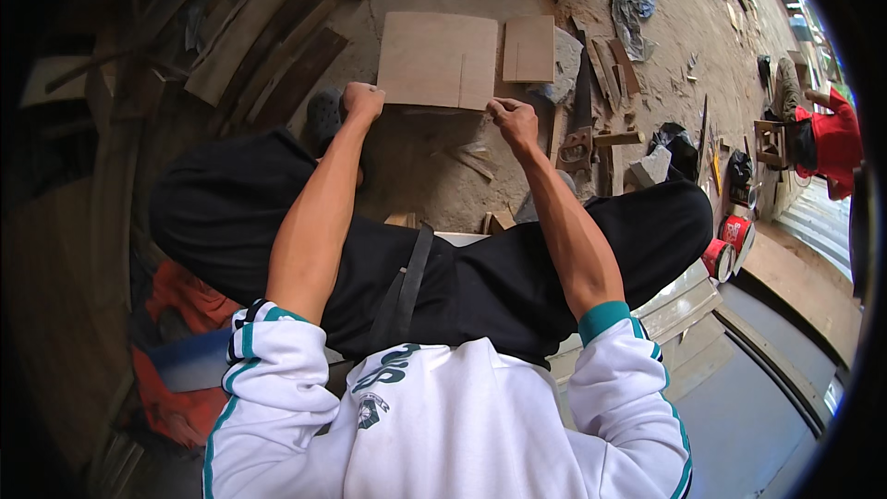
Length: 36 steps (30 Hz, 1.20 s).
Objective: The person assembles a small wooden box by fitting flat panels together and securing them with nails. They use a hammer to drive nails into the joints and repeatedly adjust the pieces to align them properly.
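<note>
- My left hand [364, 102] is curled in, fingers folded, at the near left corner of a brown panel [430, 60]; it seems to have hold of the edge, though I cannot see how far the fingers go underneath.
- My right hand [514, 122] is nearly closed too, thumb and fingers pinched together at the near right corner.
- The panel lies straight ahead, beyond both hands and between them. It looks a little wider from side to side than from near to far, so its longer way runs across me, from one hand to the other.
- A thin dark line on its face runs away from me, near the right edge, so my right hand is the nearer one to it.
- Just beyond the panel's right side, a smaller brown board [528, 49] bears a similar line.
- Farther right, a handsaw [577, 148] lies with its handle toward me and its blade pointing away; it is closer to my right hand than to my left.
- Loose planks [245, 46] lie to the left, and a crumpled plastic bag [632, 14] is on the ground at the far right.
</note>
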Each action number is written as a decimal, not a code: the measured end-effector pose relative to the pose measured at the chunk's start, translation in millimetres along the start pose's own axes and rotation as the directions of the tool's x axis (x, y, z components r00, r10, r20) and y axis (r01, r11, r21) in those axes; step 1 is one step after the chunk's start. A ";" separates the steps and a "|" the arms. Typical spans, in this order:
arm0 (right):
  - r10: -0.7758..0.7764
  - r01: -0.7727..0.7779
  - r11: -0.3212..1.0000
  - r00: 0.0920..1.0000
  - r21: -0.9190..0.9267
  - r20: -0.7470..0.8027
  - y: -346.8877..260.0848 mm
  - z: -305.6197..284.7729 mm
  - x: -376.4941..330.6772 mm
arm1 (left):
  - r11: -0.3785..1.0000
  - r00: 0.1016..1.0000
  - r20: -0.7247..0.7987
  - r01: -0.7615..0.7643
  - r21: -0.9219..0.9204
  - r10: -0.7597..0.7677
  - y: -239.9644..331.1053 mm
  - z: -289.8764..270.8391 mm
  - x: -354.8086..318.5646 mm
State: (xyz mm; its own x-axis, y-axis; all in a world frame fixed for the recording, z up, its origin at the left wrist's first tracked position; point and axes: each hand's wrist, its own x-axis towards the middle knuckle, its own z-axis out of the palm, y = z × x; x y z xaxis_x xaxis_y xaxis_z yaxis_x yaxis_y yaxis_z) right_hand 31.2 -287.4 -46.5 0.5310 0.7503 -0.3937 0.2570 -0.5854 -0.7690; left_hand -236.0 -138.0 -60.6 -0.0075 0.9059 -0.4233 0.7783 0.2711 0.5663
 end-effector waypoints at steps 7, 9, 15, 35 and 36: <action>0.085 -0.118 0.927 0.991 0.357 0.105 15.9 -9.2 3.7 | 0.898 0.869 -0.229 -0.415 0.147 0.439 30.0 17.8 -32.2; 0.081 -0.108 0.915 0.993 0.389 0.084 21.6 -12.3 2.3 | 0.800 0.786 -0.148 -0.590 0.108 0.600 52.5 22.5 -49.6; 0.065 -0.069 0.883 0.998 0.463 0.025 13.6 -18.9 -14.1 | 0.555 0.541 0.185 -0.832 -0.028 0.820 84.5 55.8 -77.7; -0.116 0.132 0.943 0.991 0.306 -0.069 -0.5 -20.6 -18.7 | 0.543 0.563 0.266 -0.826 0.154 0.782 100.3 76.3 -83.6; -0.128 0.145 0.949 0.989 0.281 -0.077 -4.2 -18.9 -20.0 | 0.552 0.570 0.263 -0.821 0.146 0.778 99.3 76.7 -83.3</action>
State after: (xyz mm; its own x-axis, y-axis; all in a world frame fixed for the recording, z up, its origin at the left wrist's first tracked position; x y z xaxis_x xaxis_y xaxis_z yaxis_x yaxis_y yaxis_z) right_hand 34.7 -305.8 -25.9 0.5538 0.7936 -0.2519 0.0942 -0.3603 -0.9281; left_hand -109.8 -211.4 -23.4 0.7667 0.6418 0.0134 0.5274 -0.6416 0.5570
